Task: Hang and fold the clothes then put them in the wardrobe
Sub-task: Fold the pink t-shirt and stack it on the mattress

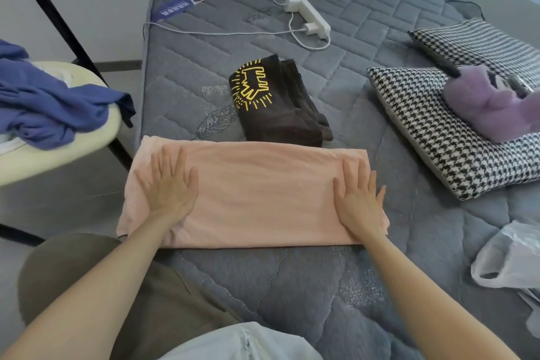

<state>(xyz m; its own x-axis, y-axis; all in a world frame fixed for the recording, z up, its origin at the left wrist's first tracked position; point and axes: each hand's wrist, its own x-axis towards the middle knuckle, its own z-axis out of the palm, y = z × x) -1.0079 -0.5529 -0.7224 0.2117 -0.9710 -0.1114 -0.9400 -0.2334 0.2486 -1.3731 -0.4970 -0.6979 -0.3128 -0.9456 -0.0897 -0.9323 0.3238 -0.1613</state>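
Our left hand (169, 184) and right hand (358, 199) lie flat, fingers spread, pressing each end of the folded pink garment (263, 190) on the mattress (292, 286); a folded black T-shirt (277, 120) sits at its 12 o'clock.

Bare mattress (292, 286) lies open nearside; folded black shirt (277, 102) (against the pink cloth (263, 184), far side) blocks beyond.

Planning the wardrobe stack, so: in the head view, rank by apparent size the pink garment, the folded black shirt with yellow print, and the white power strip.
1. pink garment: clearly largest, though also nearest the camera.
2. black shirt.
3. power strip: smallest-looking; it lies farthest away, so distance shrinks it somewhat.
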